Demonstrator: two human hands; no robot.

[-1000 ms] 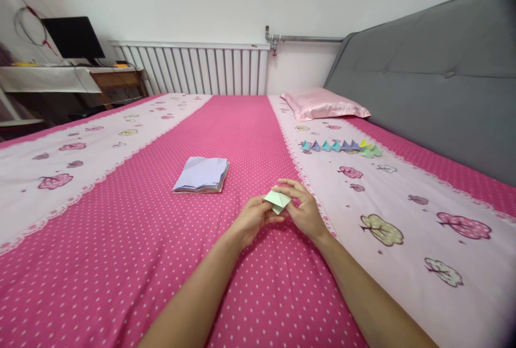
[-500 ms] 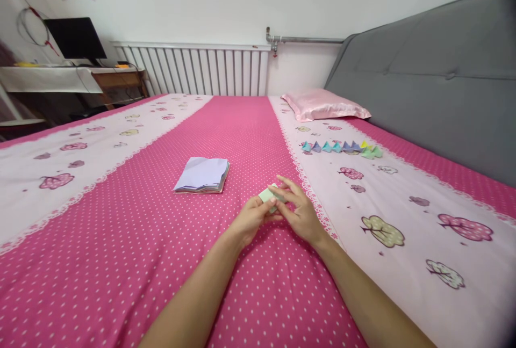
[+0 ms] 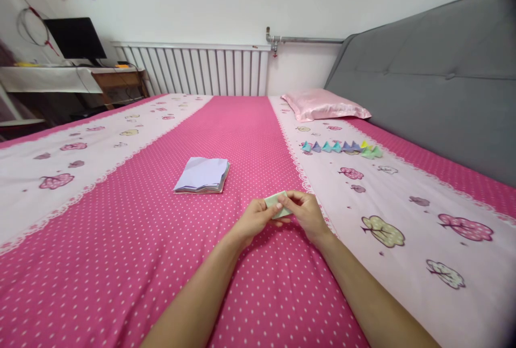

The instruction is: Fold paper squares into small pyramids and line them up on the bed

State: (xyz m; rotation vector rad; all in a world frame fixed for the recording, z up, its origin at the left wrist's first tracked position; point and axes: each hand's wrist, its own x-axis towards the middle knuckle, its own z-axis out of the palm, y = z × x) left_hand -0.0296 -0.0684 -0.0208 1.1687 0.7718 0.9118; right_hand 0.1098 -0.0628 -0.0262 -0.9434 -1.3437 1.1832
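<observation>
A small folded piece of pale green paper (image 3: 274, 198) is held between my two hands above the pink dotted bedspread. My left hand (image 3: 255, 220) grips its left side, thumb on top and fingers underneath. On the right side, my right hand (image 3: 307, 212) pinches the paper, with the thumb close to the left thumb. My fingers hide part of the paper's lower and right edges. Left of my hands lies a stack of square paper sheets (image 3: 202, 173), its top sheet pale lilac. Several small folded paper pieces (image 3: 337, 147) in blue, purple, yellow and green stand in a row at the right.
The bedspread (image 3: 237, 128) spreads all around, printed with trees along its pale bands. A pink pillow (image 3: 324, 105) rests by the grey headboard (image 3: 427, 74). Beyond the bed are a white radiator (image 3: 193, 69) and a desk (image 3: 52, 78) with a monitor (image 3: 76, 39).
My right hand's fingers, spread over the paper before, have come down and curled to pinch it. The green paper has turned flatter and shows more of its face. The stack and the row have not moved.
</observation>
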